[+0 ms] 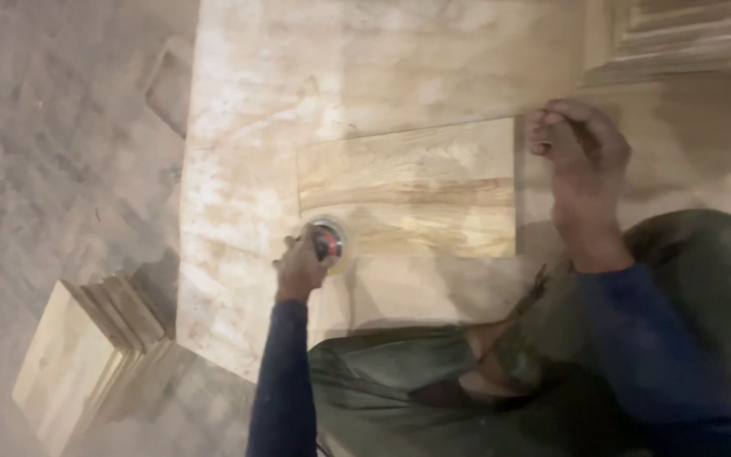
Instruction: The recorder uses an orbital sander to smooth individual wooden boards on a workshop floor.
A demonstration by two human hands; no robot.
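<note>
The left hand [300, 269] grips a round red-and-grey sander [328, 241] at the pale rectangular wooden board [408, 188]; the right hand [581, 152] presses fingers curled on the board's edge.

Left hand [300, 269] grips a round sander [328, 241] at a wooden board's [408, 188] corner; right hand [581, 148] rests at the board's far edge.

At lower left, a leaning stack of pale wooden boards [86, 360] on the dusty grey floor [44, 169]. Across the middle, a large plywood sheet [247, 152], dust-smeared. At upper right, stepped wooden moulding [687, 38]. Along the bottom, olive-green cloth [399, 389], rumpled.
</note>
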